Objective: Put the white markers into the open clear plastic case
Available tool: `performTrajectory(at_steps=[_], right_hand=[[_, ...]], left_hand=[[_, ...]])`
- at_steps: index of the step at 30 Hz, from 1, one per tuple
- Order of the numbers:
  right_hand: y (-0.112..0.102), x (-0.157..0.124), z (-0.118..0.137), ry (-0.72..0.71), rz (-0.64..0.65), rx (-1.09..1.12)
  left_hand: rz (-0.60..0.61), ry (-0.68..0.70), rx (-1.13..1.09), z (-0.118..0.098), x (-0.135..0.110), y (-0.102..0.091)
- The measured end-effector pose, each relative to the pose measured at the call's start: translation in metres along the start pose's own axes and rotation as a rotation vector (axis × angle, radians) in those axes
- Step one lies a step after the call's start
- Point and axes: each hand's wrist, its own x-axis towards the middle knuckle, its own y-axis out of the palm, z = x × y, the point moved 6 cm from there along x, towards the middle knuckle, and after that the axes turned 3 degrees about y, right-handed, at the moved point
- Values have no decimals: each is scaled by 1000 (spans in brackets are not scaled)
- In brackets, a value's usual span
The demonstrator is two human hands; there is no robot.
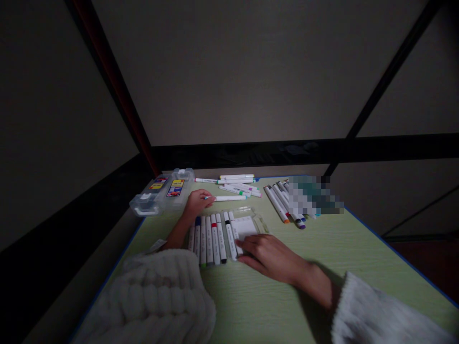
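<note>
My left hand (198,202) reaches to the far left of the table, its fingers closed around one end of a white marker (229,198) with a light blue tip. My right hand (267,253) rests at the right part of a clear plastic tray (263,224), fingertips touching a white marker (236,234) lying in it. Several more white markers (209,241) lie side by side in the tray, with coloured ends in blue, red, green and black. Whether my right fingers grip that marker is partly hidden by the hand.
A clear plastic case (161,193) with yellow labels stands at the back left. Loose markers (236,179) lie along the far edge. Another heap of markers (279,203) is at the right, beside a blurred-out patch. The green table (322,258) has a blue edge; a wall (251,71) rises behind it.
</note>
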Motion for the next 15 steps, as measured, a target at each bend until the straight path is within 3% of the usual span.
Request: performTrajectory(at_steps=[7, 15], right_hand=[[1, 0, 0, 3, 8, 0], [-1, 0, 1, 4, 8, -1]], left_hand=[[-120, -158, -387, 6, -4, -2], [-179, -191, -480, 6, -3, -4]])
